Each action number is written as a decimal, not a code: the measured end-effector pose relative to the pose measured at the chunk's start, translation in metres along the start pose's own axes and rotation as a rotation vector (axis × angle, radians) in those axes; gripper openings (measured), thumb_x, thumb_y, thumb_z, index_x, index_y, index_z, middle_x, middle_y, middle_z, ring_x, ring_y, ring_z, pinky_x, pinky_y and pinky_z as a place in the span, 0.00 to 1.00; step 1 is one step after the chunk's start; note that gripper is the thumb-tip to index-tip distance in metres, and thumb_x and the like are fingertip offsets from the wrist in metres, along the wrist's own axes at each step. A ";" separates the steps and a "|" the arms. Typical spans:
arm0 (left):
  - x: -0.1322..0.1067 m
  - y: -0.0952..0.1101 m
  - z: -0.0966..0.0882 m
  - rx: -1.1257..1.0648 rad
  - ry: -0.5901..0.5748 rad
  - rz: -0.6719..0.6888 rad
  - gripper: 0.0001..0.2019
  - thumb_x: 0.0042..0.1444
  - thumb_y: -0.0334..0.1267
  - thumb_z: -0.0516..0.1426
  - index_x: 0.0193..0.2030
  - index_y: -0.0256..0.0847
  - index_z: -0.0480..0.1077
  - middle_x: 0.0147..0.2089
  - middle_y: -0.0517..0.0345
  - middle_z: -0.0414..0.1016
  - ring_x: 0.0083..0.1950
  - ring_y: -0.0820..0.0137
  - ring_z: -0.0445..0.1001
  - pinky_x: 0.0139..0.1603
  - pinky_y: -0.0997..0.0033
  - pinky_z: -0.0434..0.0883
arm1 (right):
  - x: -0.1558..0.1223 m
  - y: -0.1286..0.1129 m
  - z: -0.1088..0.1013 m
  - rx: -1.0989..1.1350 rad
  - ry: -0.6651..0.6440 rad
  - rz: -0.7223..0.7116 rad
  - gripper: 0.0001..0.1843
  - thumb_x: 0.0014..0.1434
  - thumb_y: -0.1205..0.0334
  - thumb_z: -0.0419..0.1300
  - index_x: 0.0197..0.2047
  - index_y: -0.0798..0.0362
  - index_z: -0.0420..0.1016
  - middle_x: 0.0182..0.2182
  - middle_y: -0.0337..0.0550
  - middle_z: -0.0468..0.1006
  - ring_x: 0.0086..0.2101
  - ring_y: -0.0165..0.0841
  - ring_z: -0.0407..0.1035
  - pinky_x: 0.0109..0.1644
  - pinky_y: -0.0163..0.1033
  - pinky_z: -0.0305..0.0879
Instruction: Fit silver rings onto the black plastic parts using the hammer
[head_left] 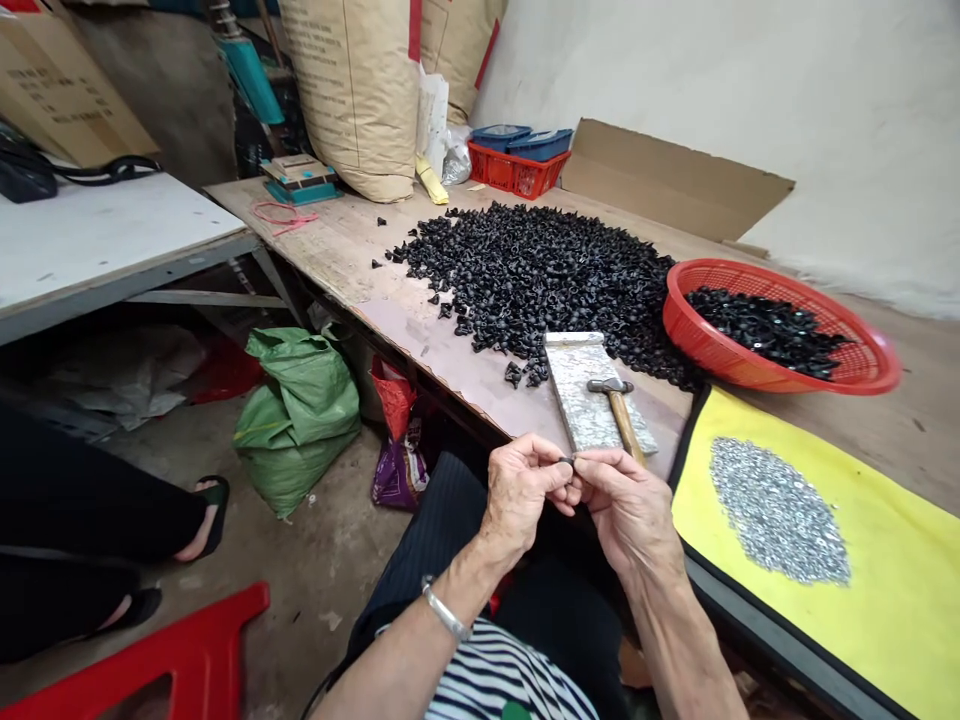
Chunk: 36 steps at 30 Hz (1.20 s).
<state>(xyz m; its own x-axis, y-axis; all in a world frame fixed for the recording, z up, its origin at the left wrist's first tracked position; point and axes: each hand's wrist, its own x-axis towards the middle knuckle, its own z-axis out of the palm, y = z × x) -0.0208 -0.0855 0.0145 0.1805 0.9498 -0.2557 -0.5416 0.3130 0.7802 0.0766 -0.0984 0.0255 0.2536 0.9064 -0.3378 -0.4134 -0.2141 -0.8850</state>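
Observation:
Just in front of the table edge, my left hand [525,490] and my right hand [622,495] meet fingertip to fingertip. Between them they pinch a small black plastic part [568,461], mostly covered by the fingers. Beyond my hands lies a worn metal plate [576,385], with a small wooden-handled hammer [616,400] resting on it. A large heap of small black parts [540,270] spreads over the table behind the plate. Small silvery metal pieces [780,510] lie in a pile on a yellow cloth [892,560] to my right.
A red plastic basket [870,362] holding more black parts stands at the right. Big paper sacks [352,90], a red crate [517,175] and a cardboard sheet [667,185] line the back. On the floor sit a green sack [300,410] and a red stool [202,650]; another person's legs [97,490] are at left.

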 end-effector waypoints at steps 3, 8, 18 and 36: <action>0.004 -0.001 0.004 0.008 -0.012 -0.017 0.05 0.39 0.30 0.60 0.23 0.34 0.67 0.16 0.60 0.69 0.16 0.75 0.66 0.13 0.78 0.66 | 0.002 -0.002 -0.005 -0.045 0.020 -0.047 0.10 0.37 0.64 0.69 0.23 0.57 0.73 0.15 0.38 0.71 0.17 0.29 0.66 0.22 0.35 0.63; 0.019 0.000 0.009 0.046 -0.012 0.033 0.07 0.37 0.32 0.61 0.23 0.34 0.66 0.17 0.63 0.66 0.15 0.78 0.62 0.13 0.77 0.66 | 0.008 -0.023 -0.030 -0.437 0.146 -0.251 0.18 0.42 0.54 0.67 0.35 0.56 0.76 0.25 0.41 0.75 0.22 0.30 0.66 0.27 0.37 0.63; 0.066 -0.001 0.009 0.235 0.072 -0.025 0.08 0.37 0.30 0.59 0.23 0.37 0.62 0.13 0.68 0.61 0.12 0.79 0.60 0.09 0.82 0.62 | 0.035 -0.031 -0.062 -0.968 0.242 -0.180 0.09 0.40 0.61 0.62 0.27 0.52 0.68 0.17 0.37 0.65 0.22 0.33 0.62 0.28 0.39 0.59; 0.074 -0.006 0.018 0.393 0.161 -0.061 0.07 0.40 0.24 0.56 0.20 0.38 0.61 0.09 0.68 0.59 0.09 0.75 0.61 0.08 0.80 0.61 | -0.004 -0.015 -0.074 -1.163 0.162 -0.386 0.17 0.54 0.45 0.52 0.34 0.51 0.69 0.18 0.38 0.68 0.18 0.31 0.62 0.21 0.35 0.57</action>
<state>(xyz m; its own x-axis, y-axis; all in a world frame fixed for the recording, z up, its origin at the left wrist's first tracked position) 0.0102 -0.0172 0.0014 0.0553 0.9277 -0.3691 -0.1743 0.3730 0.9113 0.1467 -0.1258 0.0164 0.3262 0.9442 0.0462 0.7144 -0.2143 -0.6661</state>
